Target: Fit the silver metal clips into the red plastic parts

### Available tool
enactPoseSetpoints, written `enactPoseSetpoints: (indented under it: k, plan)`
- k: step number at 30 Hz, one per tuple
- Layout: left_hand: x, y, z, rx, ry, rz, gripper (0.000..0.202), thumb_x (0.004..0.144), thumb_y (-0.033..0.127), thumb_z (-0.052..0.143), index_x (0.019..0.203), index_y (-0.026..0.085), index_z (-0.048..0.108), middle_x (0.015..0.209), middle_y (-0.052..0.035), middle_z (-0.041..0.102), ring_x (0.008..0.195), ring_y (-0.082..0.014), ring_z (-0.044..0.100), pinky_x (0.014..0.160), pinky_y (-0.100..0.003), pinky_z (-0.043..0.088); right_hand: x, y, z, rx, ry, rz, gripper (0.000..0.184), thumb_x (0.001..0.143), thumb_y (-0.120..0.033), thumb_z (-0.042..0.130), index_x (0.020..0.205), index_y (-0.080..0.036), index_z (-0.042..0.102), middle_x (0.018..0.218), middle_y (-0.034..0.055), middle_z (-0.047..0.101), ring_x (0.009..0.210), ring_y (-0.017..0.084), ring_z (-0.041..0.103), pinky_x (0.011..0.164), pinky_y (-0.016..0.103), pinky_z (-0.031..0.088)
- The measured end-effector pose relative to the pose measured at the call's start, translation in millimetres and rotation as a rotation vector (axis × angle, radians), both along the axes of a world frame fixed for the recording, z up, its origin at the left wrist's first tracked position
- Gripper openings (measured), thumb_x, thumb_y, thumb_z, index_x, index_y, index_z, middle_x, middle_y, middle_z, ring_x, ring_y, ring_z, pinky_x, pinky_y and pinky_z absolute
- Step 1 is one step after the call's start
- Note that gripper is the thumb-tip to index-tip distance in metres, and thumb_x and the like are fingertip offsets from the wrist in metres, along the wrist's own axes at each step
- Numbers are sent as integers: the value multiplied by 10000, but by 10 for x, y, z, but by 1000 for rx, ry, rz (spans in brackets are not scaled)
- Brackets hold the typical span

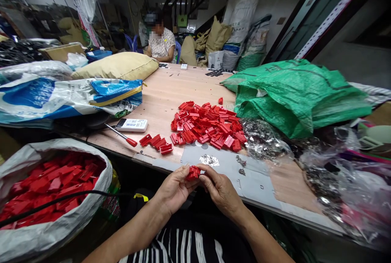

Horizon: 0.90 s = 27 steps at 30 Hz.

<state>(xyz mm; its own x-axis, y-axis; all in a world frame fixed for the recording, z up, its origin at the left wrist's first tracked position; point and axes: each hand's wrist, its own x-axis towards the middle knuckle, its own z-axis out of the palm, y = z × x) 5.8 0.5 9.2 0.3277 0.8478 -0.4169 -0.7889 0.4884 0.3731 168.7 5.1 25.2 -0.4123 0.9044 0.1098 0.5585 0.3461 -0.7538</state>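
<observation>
Hands [176, 189], two, together hold one red part [193, 172].

Red parts [210, 126], green sack [293, 91], striped garment [183, 246]

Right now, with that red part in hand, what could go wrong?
1. The left hand and right hand hold the red part by the fingers near the table's front edge; a slip might drop it to the floor.
2. Loose silver pieces lie just beyond the hands; a brush could scatter them.
3. The red heap is piled loosely beside them; a bump might slide parts into them.
</observation>
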Motion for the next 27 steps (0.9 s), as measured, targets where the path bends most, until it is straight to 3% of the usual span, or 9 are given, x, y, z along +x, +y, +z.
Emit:
enactPoseSetpoints:
  k: [3,7,10,14,19,24,27]
  plan:
    - [-8,-5,-15,31,11,-4,123,771,210,714,794,112,643,759,-52,711,724,-158,684,846,-321,512,-28,20,-51,-17,72,-37,351,963,-397,365,1175,-232,591,690,-3,605,589,138,540,597,232,426]
    - [-33,11,-36,51,132,6,227,721,254,765,746,147,567,756,-32,702,662,-127,662,706,-261,510,-52,77,-111,-116,186,-72,422,966,-442,334,1134,-179,619,520,-48,436,495,123,438,539,231,394]
    - [-92,65,-62,85,302,124,280,691,280,784,788,162,549,779,-24,686,674,-121,648,611,-218,482,-23,141,-139,-149,176,-105,430,958,-447,342,1174,-182,602,568,-37,498,567,134,502,616,247,426]
    - [-224,159,-119,159,487,323,352,706,277,761,998,210,575,962,-23,656,811,-122,645,720,-243,507,61,246,-155,-129,72,-170,436,943,-466,351,1198,-201,585,663,-9,585,678,166,571,682,277,441]
    - [-361,209,-195,296,761,408,523,775,262,676,1263,270,488,1331,-67,514,1119,-184,575,906,-284,479,60,407,-103,-95,-43,-170,425,937,-460,358,1183,-208,596,698,5,635,690,174,598,689,291,456]
    - [-438,195,-277,428,1014,460,519,828,257,610,1321,326,463,1568,-24,152,1314,-240,423,1040,-322,397,-154,598,-44,104,-198,-72,271,922,-317,439,1080,-205,629,1110,78,634,969,192,612,861,331,471]
    - [-465,179,-309,495,1185,445,462,845,240,584,1293,332,512,1580,0,112,1400,-257,280,1083,-345,347,-341,717,-62,226,-380,-13,260,896,-214,483,1115,-195,620,1341,101,514,1120,218,564,923,359,471]
